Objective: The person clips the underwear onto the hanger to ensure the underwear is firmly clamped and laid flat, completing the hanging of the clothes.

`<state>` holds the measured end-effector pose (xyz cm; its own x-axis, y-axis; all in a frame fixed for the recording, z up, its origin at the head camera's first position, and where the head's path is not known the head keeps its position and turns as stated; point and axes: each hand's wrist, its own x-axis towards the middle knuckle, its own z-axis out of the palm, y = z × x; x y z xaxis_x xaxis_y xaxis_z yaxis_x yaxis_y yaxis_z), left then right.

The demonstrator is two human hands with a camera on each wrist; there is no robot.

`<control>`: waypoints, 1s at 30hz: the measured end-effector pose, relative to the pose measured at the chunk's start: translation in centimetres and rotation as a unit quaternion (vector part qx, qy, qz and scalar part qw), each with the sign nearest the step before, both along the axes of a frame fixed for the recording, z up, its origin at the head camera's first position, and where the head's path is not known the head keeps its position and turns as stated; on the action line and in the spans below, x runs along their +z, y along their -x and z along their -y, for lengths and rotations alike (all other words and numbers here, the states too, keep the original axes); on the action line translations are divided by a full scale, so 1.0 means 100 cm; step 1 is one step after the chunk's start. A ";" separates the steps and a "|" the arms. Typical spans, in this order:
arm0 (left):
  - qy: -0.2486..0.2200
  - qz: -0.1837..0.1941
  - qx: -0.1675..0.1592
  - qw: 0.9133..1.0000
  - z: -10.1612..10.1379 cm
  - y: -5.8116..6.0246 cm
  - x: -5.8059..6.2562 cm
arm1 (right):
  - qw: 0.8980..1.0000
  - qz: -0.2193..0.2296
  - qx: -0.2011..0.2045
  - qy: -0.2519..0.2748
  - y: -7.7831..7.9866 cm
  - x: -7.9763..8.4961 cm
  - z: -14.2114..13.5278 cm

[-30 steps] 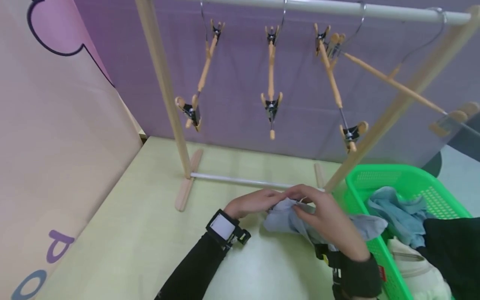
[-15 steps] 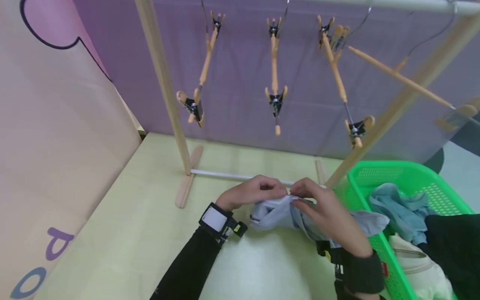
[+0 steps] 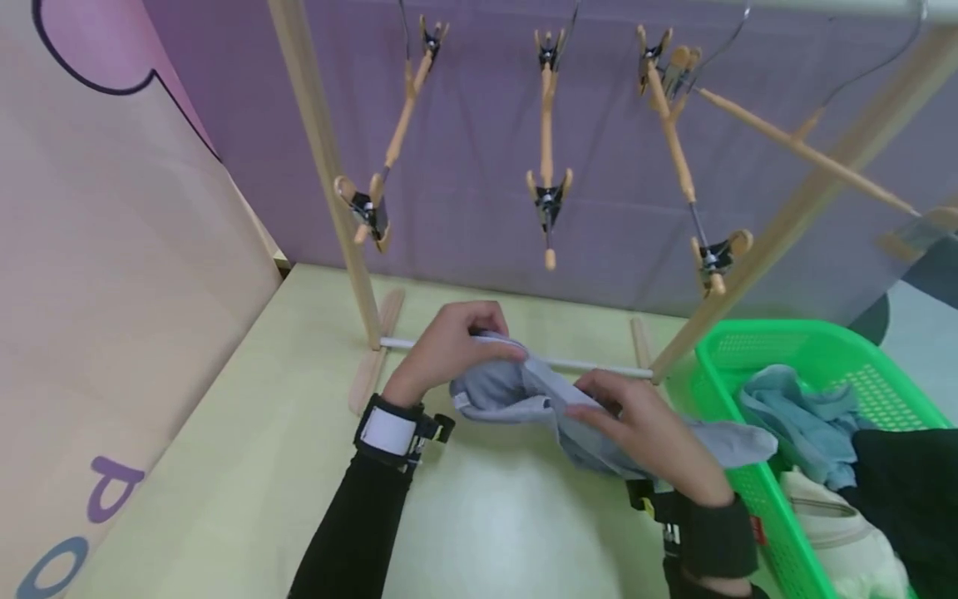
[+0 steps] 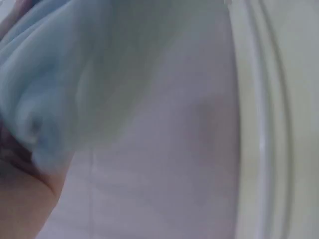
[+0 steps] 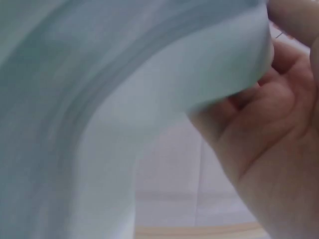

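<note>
A grey-blue garment (image 3: pixel 501 391) hangs bunched between both hands above the pale table; its exact kind cannot be told. My left hand (image 3: pixel 452 345) pinches its upper edge between thumb and fingers, near the rack's bottom bar. To the right, my right hand (image 3: pixel 636 420) pinches a banded edge of the garment, and the rest trails under the wrist toward the basket. The left wrist view has the garment (image 4: pixel 65 64) blurred, with part of the hand (image 4: pixel 25 194) below it. In the right wrist view the fingers (image 5: pixel 284 59) grip the cloth's edge.
A wooden rack (image 3: pixel 318 141) with a white bottom bar (image 3: pixel 599 368) stands behind my hands. Several hangers with clips, such as the middle hanger (image 3: pixel 547 133), hang from its top rail. At right, a green basket (image 3: pixel 793 329) holds blue, white and black cloths.
My left hand has moved left and away from me, drawing the garment's edge apart from my right hand. The right hand has shifted slightly down and keeps its pinch.
</note>
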<state>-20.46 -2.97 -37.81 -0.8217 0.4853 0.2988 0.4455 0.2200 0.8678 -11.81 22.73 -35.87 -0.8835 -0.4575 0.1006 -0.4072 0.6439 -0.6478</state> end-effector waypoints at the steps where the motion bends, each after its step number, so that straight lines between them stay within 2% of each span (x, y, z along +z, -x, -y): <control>1: -0.012 0.004 0.021 1.000 0.004 0.000 0.002 | 1.000 0.001 0.003 -0.005 0.000 -0.001 -0.001; 4: -0.034 -0.004 0.079 0.996 0.014 -0.001 0.008 | 1.000 -0.014 0.002 -0.017 0.001 -0.003 -0.008; 6: -0.048 -0.016 0.112 0.992 0.020 -0.001 0.010 | 0.999 -0.032 -0.018 -0.020 -0.001 -0.003 -0.014; 10: -0.063 -0.045 0.156 0.985 0.033 -0.005 0.012 | 0.991 -0.052 -0.116 -0.037 -0.010 0.005 -0.032; 12: -0.057 -0.064 0.171 0.981 0.039 -0.007 0.014 | 0.984 -0.049 -0.163 -0.050 -0.016 0.011 -0.040; 14: -0.038 -0.087 0.182 0.979 0.044 -0.010 0.018 | 0.978 -0.062 -0.189 -0.058 -0.020 0.015 -0.046; 17: 0.009 -0.115 0.190 0.975 0.050 -0.015 0.025 | 0.972 -0.113 -0.199 -0.049 -0.023 0.018 -0.051; 20: 0.053 -0.124 0.186 0.973 0.054 -0.021 0.032 | 0.965 -0.155 -0.211 -0.022 -0.025 0.018 -0.053; 25: 0.103 -0.141 0.166 0.970 0.070 -0.033 0.042 | 0.955 -0.177 -0.233 0.042 -0.031 0.026 -0.051; 28: 0.111 -0.164 0.155 0.968 0.081 -0.040 0.047 | 0.953 -0.181 -0.236 0.052 -0.036 0.034 -0.049; 30: 0.105 -0.180 0.162 0.965 0.087 -0.044 0.051 | 0.953 -0.191 -0.229 0.042 -0.039 0.041 -0.048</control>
